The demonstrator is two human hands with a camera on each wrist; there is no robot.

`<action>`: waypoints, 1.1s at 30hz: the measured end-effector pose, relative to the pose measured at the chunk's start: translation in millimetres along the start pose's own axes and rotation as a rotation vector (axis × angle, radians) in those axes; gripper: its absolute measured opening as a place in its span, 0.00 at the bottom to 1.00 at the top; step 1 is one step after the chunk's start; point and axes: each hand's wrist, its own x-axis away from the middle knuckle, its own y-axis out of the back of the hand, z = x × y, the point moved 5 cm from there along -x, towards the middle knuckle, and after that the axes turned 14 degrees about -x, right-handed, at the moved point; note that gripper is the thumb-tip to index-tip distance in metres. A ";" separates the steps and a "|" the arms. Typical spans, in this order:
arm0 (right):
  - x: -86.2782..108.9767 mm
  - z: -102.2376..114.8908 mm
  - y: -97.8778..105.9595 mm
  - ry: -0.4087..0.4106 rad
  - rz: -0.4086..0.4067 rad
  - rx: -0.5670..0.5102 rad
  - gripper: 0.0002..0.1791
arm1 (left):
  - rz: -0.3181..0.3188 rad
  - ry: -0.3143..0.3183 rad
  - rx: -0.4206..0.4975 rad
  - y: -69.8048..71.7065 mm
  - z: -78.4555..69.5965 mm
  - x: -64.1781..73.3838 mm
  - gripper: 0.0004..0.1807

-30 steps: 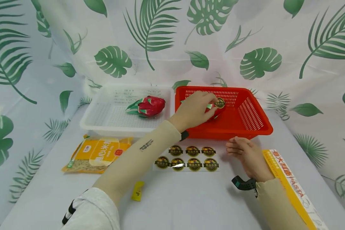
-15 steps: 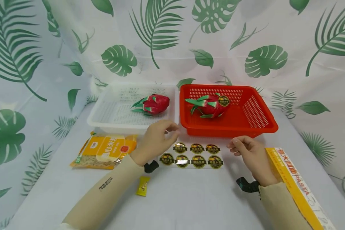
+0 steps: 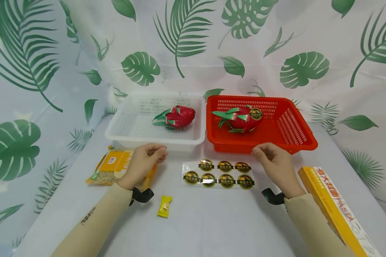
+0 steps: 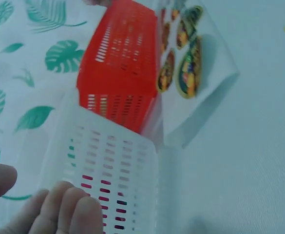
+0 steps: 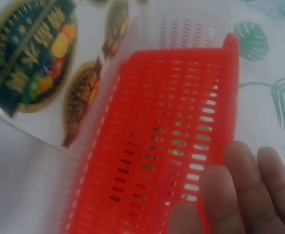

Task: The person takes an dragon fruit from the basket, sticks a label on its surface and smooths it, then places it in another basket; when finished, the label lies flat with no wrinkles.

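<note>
My left hand (image 3: 144, 163) hovers over the right part of a yellow noodle bag (image 3: 109, 167), fingers loosely bent around nothing. The right hand (image 3: 275, 166), also holding nothing, hangs by the front rim of the red basket (image 3: 286, 139) with relaxed fingers. In that basket lies a dragon fruit (image 3: 241, 123) bearing a round black-and-gold sticker (image 3: 256, 114). A second dragon fruit (image 3: 180, 117), with no sticker in sight, lies in the white basket (image 3: 125, 132). Between the hands a sheet of several round stickers (image 3: 226, 181) lies flat on the table.
A small yellow wrapped sachet (image 3: 164, 206) lies on the white table (image 3: 209, 225) near the front. To the right of my right hand a long pasta box (image 3: 334, 207) lies at a slant. Behind the baskets hangs a leaf-patterned cloth (image 3: 193, 75).
My left hand has drawn back from the stickered dragon fruit in the red basket, moving left and toward me to the noodle bag. The right hand has barely moved.
</note>
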 end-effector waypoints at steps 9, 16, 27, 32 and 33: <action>-31.7 26.1 -34.4 0.141 0.062 0.027 0.14 | 0.082 0.164 0.273 4.7 19.3 -7.5 0.24; -66.6 56.5 -64.0 0.214 0.164 0.050 0.12 | 0.072 0.261 0.484 2.1 29.6 -14.0 0.24; -134.6 105.4 -120.7 0.206 0.361 0.171 0.19 | 0.063 0.281 0.657 -7.3 18.0 -25.8 0.24; -160.5 114.2 -149.4 0.133 0.445 0.249 0.28 | 0.065 0.281 0.686 -7.5 18.2 -25.4 0.22; -165.7 113.7 -155.4 0.115 0.458 0.265 0.29 | 0.063 0.279 0.692 -7.8 18.8 -25.0 0.22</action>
